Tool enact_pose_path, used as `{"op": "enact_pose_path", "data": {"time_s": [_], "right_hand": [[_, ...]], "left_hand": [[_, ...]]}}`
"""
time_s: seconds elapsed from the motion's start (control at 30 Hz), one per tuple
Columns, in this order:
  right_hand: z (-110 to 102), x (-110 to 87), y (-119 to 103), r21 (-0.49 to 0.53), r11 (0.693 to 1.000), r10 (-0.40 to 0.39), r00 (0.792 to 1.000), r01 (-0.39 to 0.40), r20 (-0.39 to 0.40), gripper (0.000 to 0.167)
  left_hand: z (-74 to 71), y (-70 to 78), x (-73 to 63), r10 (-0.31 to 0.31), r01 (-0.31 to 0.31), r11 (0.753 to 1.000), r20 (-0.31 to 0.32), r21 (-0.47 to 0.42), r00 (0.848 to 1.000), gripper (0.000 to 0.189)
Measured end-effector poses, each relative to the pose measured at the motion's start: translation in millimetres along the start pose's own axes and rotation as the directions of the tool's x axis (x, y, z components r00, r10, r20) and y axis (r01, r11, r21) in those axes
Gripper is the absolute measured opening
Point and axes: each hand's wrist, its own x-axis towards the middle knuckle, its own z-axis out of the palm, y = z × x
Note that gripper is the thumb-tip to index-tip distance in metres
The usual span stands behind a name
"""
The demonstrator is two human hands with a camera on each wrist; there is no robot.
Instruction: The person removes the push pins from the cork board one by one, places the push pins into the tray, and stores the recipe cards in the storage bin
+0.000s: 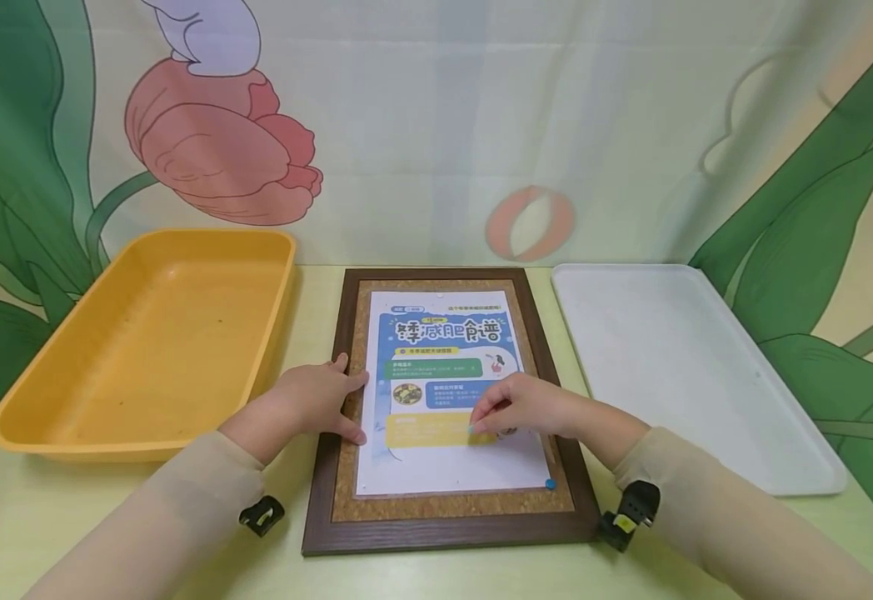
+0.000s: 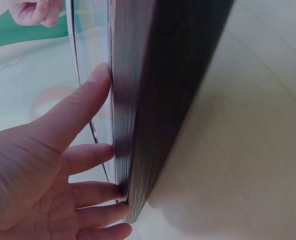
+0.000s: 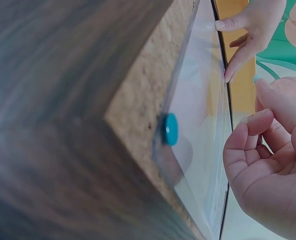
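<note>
Left hand [image 1: 309, 402]: spread against board [image 1: 447, 507]
Right hand [image 1: 530, 406]: pinches teal pin [image 1: 471, 429]
Poster [image 1: 444, 472]: might skew if left hand slips

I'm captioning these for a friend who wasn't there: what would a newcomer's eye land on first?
Probably the printed poster, lying on the brown-framed cork board in the middle, with a blue pin at its lower right corner. Next, likely the big yellow-orange tray on the left, opposite a white tray on the right. Then the right hand, pinching a small teal thing over the poster.
</note>
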Motion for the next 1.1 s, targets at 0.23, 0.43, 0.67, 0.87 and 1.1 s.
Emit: {"op": "enact_pose_path", "data": {"time_s": [0.23,0.43,0.67,0.87,1.1], "right_hand": [[-3,-2.6,4,-0.006,1.0,0.0,1.0,0.0,-0.016,0.013],[-6,-4.6,5,-0.006,1.0,0.017,0.999,-0.017,-0.028,0.013],[-9,-7.7,7,0.0,1.0,0.008,1.0,-0.008,-0.026,0.014],[-13,-9.0,11,-0.01,1.0,0.001,0.999,-0.002,-0.042,0.015],[-16,-9.3,13,-0.019,1.0,0.001,0.998,-0.002,-0.062,0.016]], "left_hand": [[-0.1,0.7,0.1,0.002,-0.002,1.0,-0.004,-0.008,1.0,0.09],[-1.7,1.6,-1.1,0.005,-0.005,1.0,0.003,-0.008,1.0,0.089],[-1.6,1.1,-2.3,0.005,-0.005,1.0,0.009,-0.01,1.0,0.089],[-1.2,0.8,-1.7,0.012,-0.012,1.0,0.001,-0.004,1.0,0.09],[-0.4,-0.1,-1.9,0.016,-0.016,1.0,-0.005,-0.007,1.0,0.09]]}}
